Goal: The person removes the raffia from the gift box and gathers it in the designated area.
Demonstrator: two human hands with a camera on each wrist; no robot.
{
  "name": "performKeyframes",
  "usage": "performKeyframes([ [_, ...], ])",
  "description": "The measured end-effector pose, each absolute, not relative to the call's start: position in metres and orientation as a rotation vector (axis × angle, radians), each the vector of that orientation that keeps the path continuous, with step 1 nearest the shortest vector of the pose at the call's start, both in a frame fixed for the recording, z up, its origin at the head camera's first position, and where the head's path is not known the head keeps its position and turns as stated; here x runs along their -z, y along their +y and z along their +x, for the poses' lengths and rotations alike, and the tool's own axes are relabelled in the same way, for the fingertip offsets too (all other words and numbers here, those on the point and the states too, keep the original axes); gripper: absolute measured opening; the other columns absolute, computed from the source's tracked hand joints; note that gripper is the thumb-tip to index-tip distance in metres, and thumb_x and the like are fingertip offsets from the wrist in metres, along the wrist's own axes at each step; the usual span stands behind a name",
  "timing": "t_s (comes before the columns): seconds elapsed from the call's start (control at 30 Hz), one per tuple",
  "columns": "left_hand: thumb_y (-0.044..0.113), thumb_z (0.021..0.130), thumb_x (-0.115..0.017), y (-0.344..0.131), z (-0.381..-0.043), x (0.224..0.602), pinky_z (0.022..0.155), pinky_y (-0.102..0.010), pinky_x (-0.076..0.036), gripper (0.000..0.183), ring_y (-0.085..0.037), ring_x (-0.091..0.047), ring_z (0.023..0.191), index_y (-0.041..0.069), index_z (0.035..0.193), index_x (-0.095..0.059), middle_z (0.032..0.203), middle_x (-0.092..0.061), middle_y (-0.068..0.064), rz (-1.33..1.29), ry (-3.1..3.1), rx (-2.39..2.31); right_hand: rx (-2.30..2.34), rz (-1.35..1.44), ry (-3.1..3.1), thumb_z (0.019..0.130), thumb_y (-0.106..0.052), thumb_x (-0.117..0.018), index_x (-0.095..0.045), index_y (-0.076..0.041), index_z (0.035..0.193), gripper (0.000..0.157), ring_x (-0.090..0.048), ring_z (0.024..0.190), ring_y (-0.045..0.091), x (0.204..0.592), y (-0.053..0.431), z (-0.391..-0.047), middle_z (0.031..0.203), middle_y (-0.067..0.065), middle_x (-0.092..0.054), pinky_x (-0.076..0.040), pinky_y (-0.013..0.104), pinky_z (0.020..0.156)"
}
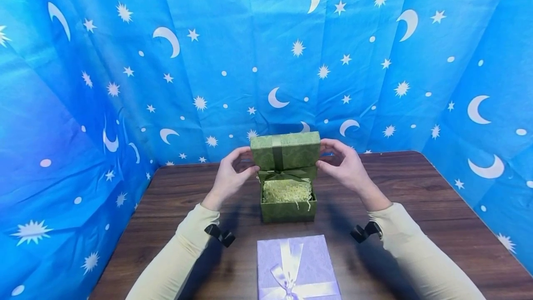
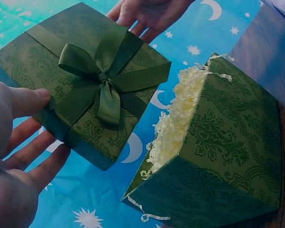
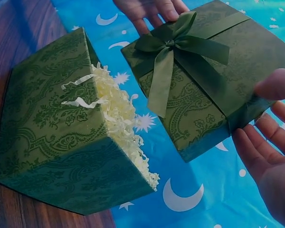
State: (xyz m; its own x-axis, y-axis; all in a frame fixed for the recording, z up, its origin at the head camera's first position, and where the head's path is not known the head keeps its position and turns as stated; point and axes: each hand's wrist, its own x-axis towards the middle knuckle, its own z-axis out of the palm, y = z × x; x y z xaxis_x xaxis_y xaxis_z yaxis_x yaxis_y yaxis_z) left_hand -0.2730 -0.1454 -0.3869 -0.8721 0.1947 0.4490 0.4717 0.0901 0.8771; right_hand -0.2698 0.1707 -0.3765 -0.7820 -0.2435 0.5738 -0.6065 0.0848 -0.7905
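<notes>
Both hands hold a green patterned box lid (image 1: 287, 152) with a dark green ribbon bow (image 2: 103, 78), raised and tilted above its box. My left hand (image 1: 231, 172) grips the lid's left side, thumb on the near edge and fingers at the side. On the opposite side, my right hand (image 1: 343, 165) grips it the same way. Below stands the matching green gift box (image 1: 288, 213) without its cover, filled with pale yellow shredded paper (image 1: 287, 190). A few paper strands (image 3: 80, 95) hang over its rim.
A lilac gift box (image 1: 308, 258) with a pale satin ribbon lies in front of the green box, nearer the body. The dark wooden table (image 1: 175, 207) meets a blue moon-and-star cloth (image 1: 233, 59) behind and at both sides.
</notes>
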Motion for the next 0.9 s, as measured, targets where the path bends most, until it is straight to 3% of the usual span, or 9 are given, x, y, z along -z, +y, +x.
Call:
performKeyframes([
  [0.17,-0.011,0.080,-0.071,-0.1460,-0.2715,0.3885,0.090,-0.041,-0.055,0.047,-0.013,-0.066,0.094,-0.006,0.125,-0.055,0.108,-0.063,-0.027,-0.736,-2.114,1.839,-1.765,0.852,-2.068,0.079,0.015,-0.069,-0.054,0.011,0.123,0.046,-0.064,0.097,0.009,0.3766,0.1714,-0.2685,0.103,-0.002,-0.064,-0.056,0.033,0.089],
  [0.4,-0.013,0.079,-0.071,-0.1460,-0.2705,0.3898,0.085,-0.028,-0.057,0.048,-0.011,-0.067,0.093,-0.007,0.124,-0.054,0.109,-0.064,-0.029,-0.765,-2.094,1.846,-1.776,0.859,-2.073,0.079,0.015,-0.068,-0.053,0.011,0.122,0.046,-0.067,0.098,0.012,0.3762,0.1726,-0.2661,0.105,-0.006,-0.065,-0.056,0.024,0.085],
  [0.67,-0.018,0.076,-0.068,-0.1430,-0.2681,0.3891,0.092,-0.040,-0.055,0.050,-0.030,-0.066,0.104,-0.009,0.122,-0.054,0.118,-0.060,-0.027,-0.811,-2.053,1.914,-1.777,0.892,-2.069,0.078,0.017,-0.067,-0.053,0.009,0.121,0.046,-0.067,0.099,0.010,0.3790,0.1767,-0.2662,0.111,-0.010,-0.064,-0.057,0.024,0.083],
  [0.9,-0.022,0.075,-0.067,-0.1425,-0.2670,0.3914,0.087,-0.040,-0.057,0.049,-0.032,-0.066,0.103,-0.011,0.120,-0.053,0.115,-0.060,-0.015,-0.840,-2.020,1.934,-1.738,0.881,-2.085,0.077,0.019,-0.067,-0.052,0.010,0.119,0.045,-0.067,0.098,0.007,0.3804,0.1769,-0.2656,0.112,-0.012,-0.063,-0.057,0.022,0.082],
])
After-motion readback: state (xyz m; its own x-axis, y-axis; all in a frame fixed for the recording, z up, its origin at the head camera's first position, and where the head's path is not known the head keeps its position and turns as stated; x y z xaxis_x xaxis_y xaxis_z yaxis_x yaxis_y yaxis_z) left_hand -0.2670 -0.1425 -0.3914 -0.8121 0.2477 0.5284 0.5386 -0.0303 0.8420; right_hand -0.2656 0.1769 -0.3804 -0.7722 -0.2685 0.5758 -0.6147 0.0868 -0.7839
